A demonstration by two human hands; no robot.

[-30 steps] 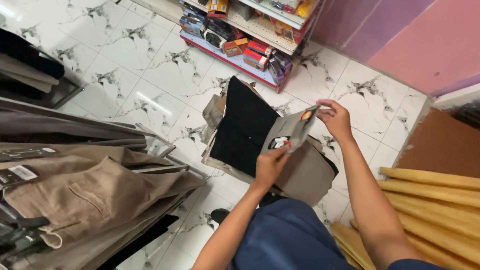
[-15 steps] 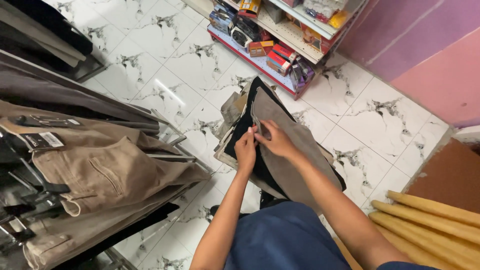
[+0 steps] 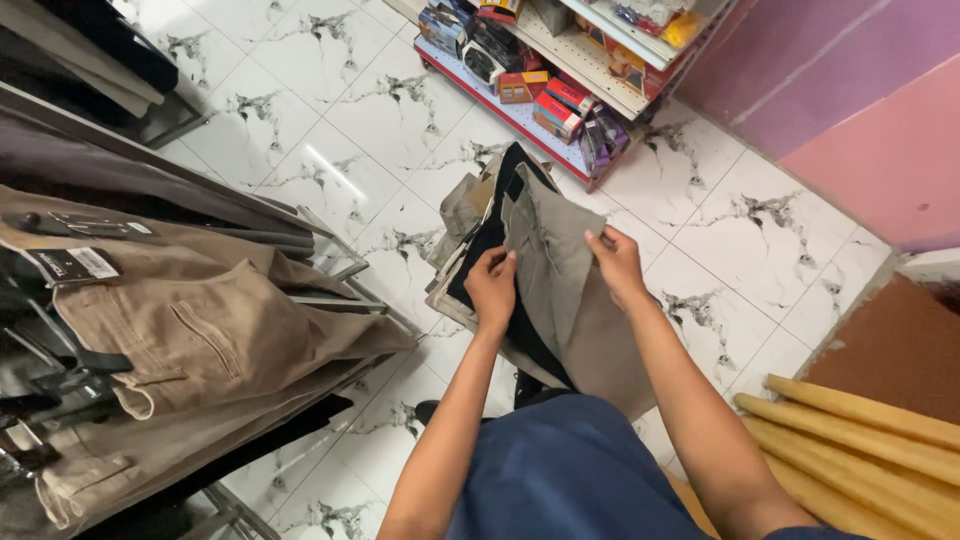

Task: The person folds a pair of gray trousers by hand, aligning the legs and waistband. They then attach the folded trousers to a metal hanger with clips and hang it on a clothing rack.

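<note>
Grey-khaki trousers [image 3: 570, 290] lie over black trousers [image 3: 495, 235]; tan trousers [image 3: 200, 330] hang on the rack. White floor tiles [image 3: 330, 120] carry dark marbled veins; the wall [image 3: 860, 90] is pink and purple.

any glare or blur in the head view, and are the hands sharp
Head view: even indoor light, with one bright glare streak on the glossy floor tiles; the left hand and right hand on the grey trousers are sharp, without motion blur; soft shadows lie under the rack of tan trousers; shelf boxes at the top edge are slightly soft.
</note>
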